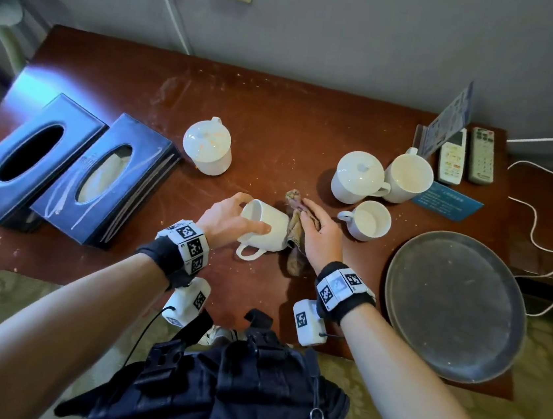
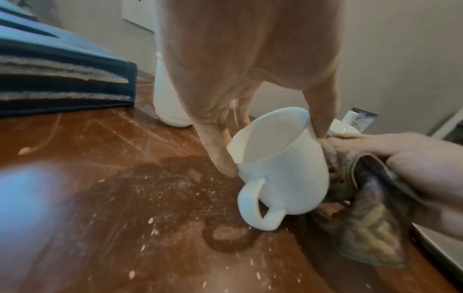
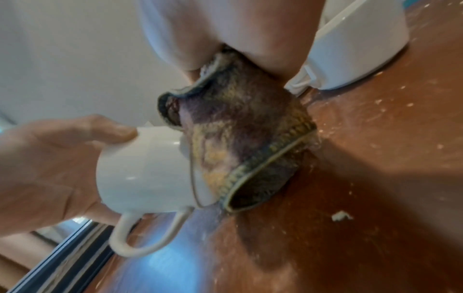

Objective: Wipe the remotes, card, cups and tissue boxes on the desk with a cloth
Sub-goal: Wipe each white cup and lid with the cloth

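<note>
A white cup (image 1: 268, 227) lies tilted on its side just above the brown desk (image 1: 279, 113), handle down. My left hand (image 1: 229, 216) grips it at the rim, thumb on one side and fingers on the other (image 2: 283, 178). My right hand (image 1: 316, 229) holds a brownish cloth (image 1: 294, 233) and presses it against the cup's base (image 3: 145, 174). The cloth (image 3: 240, 138) is pinched between thumb and fingers, and its lower end hangs to the desk. Two dark tissue boxes (image 1: 29, 157) (image 1: 106, 176) lie at the left. Two remotes (image 1: 452, 157) (image 1: 482, 155) and a blue card (image 1: 448, 201) lie at the far right.
A lidded cup (image 1: 206, 146) stands behind my left hand. Another lidded cup (image 1: 358, 177), an open cup (image 1: 409, 178) and a small cup (image 1: 368, 220) stand right of centre. A grey round tray (image 1: 453, 305) fills the near right. White cables (image 1: 539, 246) trail off the right edge.
</note>
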